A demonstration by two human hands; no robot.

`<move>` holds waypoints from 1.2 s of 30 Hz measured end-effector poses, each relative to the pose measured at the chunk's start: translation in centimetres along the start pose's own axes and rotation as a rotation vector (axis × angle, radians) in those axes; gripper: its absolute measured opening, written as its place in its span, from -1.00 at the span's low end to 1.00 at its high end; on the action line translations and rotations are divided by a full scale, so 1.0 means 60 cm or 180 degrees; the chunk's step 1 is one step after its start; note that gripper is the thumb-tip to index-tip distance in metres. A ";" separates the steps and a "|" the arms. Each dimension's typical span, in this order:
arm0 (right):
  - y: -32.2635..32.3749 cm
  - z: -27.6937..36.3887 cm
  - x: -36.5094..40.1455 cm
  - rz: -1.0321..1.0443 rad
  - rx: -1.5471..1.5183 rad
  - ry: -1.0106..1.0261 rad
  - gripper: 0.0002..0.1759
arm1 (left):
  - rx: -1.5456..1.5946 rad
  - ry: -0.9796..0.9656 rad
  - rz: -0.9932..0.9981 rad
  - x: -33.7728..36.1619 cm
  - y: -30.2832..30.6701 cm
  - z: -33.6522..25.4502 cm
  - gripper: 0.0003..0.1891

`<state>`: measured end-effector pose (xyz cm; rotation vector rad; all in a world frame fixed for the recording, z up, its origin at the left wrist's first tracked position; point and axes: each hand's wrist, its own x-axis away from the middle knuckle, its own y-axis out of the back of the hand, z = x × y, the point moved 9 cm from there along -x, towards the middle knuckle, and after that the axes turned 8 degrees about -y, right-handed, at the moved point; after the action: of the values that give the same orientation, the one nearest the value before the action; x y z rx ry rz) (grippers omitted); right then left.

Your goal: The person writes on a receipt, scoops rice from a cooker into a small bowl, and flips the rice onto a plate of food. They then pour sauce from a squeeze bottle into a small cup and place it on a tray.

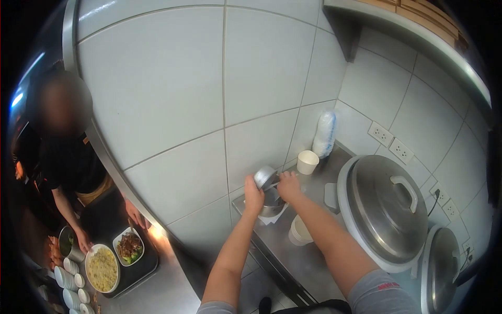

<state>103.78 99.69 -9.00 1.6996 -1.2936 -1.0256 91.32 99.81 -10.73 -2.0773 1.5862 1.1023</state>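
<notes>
Your left hand (254,196) has its grip closed on the tilted steel bowl (265,177), your right hand (289,186) on the lower bowl (272,204); overtipping could spill past the bench (293,261) edge at seven o'clock.

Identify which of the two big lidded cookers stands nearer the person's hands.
The cooker with the pale handle on its steel lid, beside the right forearm. The other cooker sits farther off, at the picture's lower right edge.

View: one head-worn fisheye camera sat above and behind the left hand (254,198) and right hand (288,186).
Facing: looked forward and down, toward the tiled wall (209,94) beyond the hands.
Nearness: close; the counter (293,256) lay just beneath them.
</notes>
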 end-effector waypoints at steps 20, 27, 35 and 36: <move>0.234 -0.555 0.357 0.0775 -0.0057 -0.1620 -0.61 | -0.0693 -0.0295 0.1173 0.020 -0.028 -0.082 -0.54; 0.231 -0.579 0.418 0.0081 -0.0050 -0.1348 -0.76 | -0.0531 0.0242 -0.0544 0.006 -0.023 0.026 -0.47; 0.378 -0.791 0.623 0.0004 0.0270 -0.1926 -0.72 | -0.0940 0.0599 -0.0411 -0.007 0.028 0.009 -0.45; 0.385 -0.810 0.676 0.0187 0.0459 -0.2046 -0.69 | -0.1187 0.0526 -0.0389 -0.007 0.029 0.011 -0.44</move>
<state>146.39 60.03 24.96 1.4677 -1.8410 -1.5482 89.45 99.92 -10.52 -2.5273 1.3818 1.2914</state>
